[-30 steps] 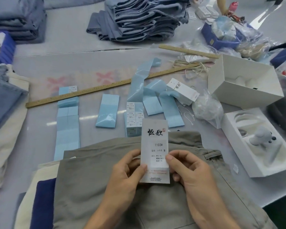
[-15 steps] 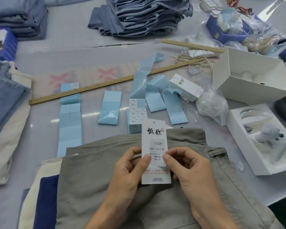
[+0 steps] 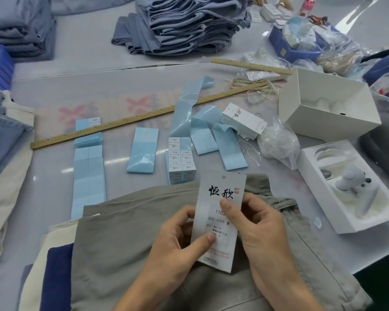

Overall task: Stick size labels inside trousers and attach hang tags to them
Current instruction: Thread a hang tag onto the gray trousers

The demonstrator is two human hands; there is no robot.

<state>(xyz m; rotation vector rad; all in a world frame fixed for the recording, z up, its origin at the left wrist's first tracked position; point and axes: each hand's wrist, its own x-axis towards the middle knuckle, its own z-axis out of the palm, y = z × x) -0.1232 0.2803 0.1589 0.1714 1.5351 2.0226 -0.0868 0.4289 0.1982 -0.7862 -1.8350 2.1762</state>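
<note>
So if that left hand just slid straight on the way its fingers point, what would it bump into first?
Probably nothing new: the left hand already pinches the white paper hang tag. Its fingers point toward the right hand gripping the tag's other side, so it would likely meet that hand next.

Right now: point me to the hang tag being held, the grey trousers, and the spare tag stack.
hang tag (image 3: 220, 194), head view, upper printed face.
grey trousers (image 3: 121, 254), head view, bare fabric left of the hands.
spare tag stack (image 3: 245, 120), head view, top card.
</note>
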